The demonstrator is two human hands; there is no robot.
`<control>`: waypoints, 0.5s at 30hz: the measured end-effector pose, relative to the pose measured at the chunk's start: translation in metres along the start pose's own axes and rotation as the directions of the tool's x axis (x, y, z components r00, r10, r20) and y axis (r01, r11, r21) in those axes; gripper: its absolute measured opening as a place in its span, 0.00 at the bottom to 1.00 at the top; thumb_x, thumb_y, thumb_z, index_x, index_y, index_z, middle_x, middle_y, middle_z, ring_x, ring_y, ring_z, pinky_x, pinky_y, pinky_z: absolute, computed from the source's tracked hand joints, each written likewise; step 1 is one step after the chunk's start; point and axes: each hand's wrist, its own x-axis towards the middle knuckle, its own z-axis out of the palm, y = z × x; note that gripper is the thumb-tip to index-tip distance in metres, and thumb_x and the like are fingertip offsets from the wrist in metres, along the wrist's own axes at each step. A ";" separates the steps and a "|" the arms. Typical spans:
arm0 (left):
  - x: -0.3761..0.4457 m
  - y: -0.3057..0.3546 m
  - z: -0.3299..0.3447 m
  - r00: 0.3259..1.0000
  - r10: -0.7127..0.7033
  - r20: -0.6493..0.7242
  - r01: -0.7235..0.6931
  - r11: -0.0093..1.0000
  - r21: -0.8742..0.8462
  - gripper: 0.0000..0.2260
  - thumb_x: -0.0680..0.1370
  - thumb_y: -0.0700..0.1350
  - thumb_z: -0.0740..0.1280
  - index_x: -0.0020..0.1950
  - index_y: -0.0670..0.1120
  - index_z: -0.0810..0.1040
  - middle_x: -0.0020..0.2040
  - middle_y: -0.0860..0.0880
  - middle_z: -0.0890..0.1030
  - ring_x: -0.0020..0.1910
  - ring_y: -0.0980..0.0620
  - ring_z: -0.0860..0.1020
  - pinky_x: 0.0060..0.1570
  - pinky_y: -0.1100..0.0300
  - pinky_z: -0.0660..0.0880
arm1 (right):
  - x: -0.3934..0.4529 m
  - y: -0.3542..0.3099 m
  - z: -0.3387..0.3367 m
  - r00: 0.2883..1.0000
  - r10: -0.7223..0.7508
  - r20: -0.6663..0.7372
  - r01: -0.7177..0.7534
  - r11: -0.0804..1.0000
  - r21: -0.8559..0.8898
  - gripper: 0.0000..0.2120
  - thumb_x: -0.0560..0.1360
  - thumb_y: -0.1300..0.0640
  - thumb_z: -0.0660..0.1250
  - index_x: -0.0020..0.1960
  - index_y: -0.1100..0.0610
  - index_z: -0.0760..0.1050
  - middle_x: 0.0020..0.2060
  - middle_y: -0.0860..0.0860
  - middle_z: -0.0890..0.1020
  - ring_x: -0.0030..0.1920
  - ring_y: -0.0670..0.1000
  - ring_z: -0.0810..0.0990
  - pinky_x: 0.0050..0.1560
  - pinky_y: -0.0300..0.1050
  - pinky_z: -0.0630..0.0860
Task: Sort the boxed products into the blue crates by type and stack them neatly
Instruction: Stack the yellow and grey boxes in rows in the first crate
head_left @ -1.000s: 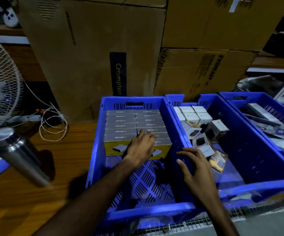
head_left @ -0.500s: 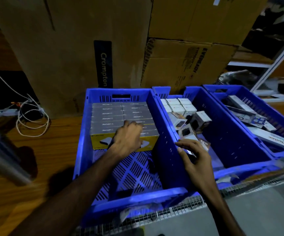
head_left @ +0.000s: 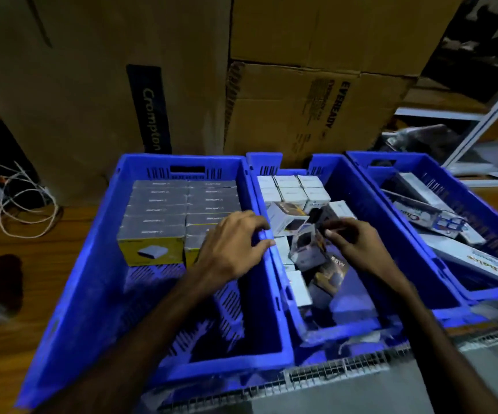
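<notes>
My left hand [head_left: 232,248] hovers at the wall between the left crate [head_left: 104,249] and the middle crate [head_left: 370,210], fingers loosely curved with the blue rim showing between thumb and fingers. Grey-topped yellow boxes [head_left: 152,234] stand in two neat rows at the back of the left crate. My right hand [head_left: 353,242] reaches into the middle crate with curled fingers, their tips among loose tilted small white boxes [head_left: 303,251]. Whether it holds one is hidden. Stacked small white boxes [head_left: 291,188] fill that crate's far end.
A third blue crate [head_left: 486,222] on the right holds long white boxes [head_left: 477,259] lying loose. Big cardboard cartons [head_left: 298,115] stand close behind the crates. White cables [head_left: 23,201] lie on the wooden table [head_left: 32,282] at left. A wire grid edge [head_left: 316,375] runs along the front.
My left hand has left the yellow boxes and moved right to the wall between the crates. My right hand has pushed further into the middle crate among the loose boxes. The camera swung right.
</notes>
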 end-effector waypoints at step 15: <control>0.039 -0.001 0.039 0.915 -0.296 -0.276 0.273 0.955 -0.118 0.05 0.77 0.50 0.71 0.48 0.50 0.84 0.45 0.54 0.83 0.43 0.51 0.81 0.46 0.50 0.79 | 0.156 -0.024 0.054 0.730 -0.086 0.678 0.447 0.811 -0.378 0.17 0.80 0.39 0.60 0.41 0.50 0.75 0.39 0.50 0.81 0.42 0.56 0.80 0.41 0.47 0.67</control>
